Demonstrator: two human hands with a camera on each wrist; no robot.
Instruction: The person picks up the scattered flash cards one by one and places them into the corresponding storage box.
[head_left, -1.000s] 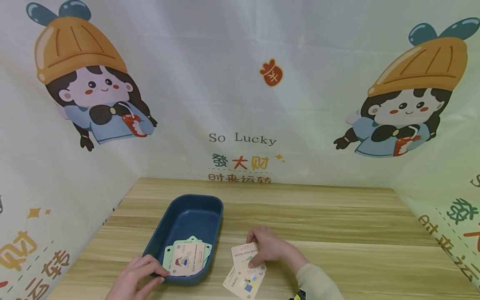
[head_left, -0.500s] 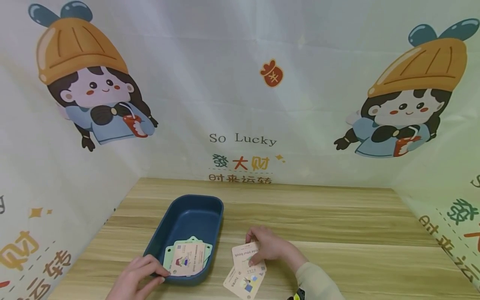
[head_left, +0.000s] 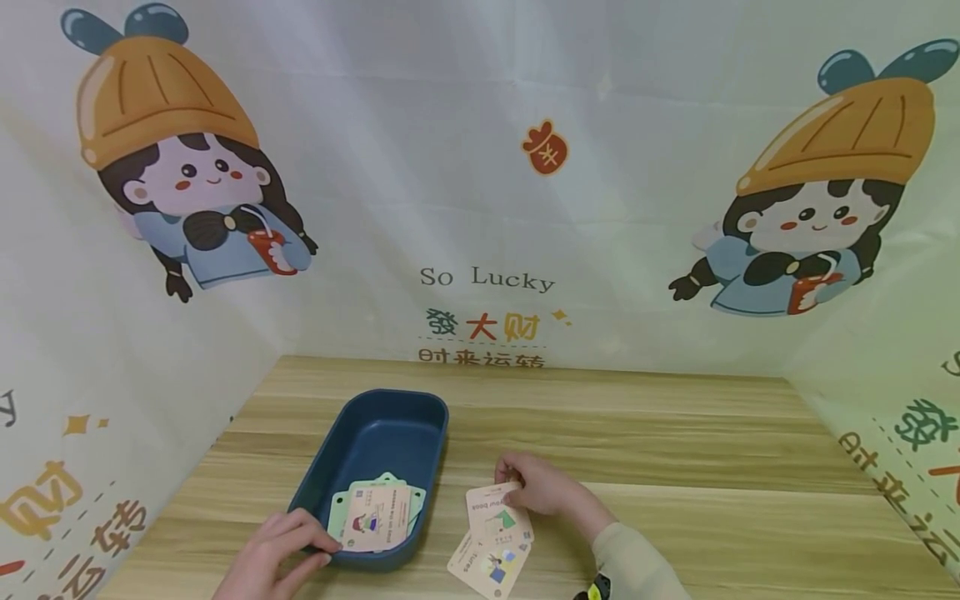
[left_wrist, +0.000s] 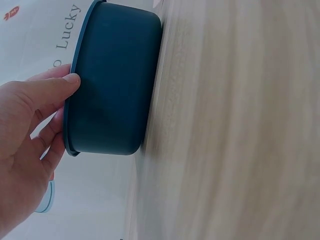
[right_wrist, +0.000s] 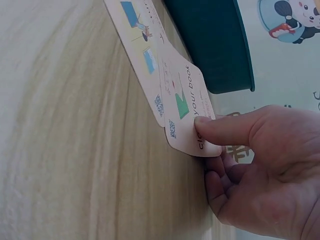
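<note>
My left hand (head_left: 273,554) pinches the near left rim of a dark blue plastic bin (head_left: 397,442), thumb outside the wall in the left wrist view. Inside the bin's near end lies a pile of cards, a pink picture card (head_left: 378,518) over green-edged cards (head_left: 339,510). To the right of the bin, my right hand (head_left: 543,487) pinches the far edge of a pink picture card (head_left: 498,523) marked "your book", thumb on its face and fingers beneath. That card overlaps a second pink picture card (head_left: 491,567) on the table nearer to me.
The bin stands on a wood-grain table (head_left: 675,467). A printed cloth (head_left: 480,200) with cartoon figures and lettering rises behind the table and at both sides. A black and yellow strap (head_left: 596,588) shows at the right sleeve.
My right thumb has slid from the middle of the upper card to its far edge, uncovering more of its green picture. My left hand stays at the bin's rim.
</note>
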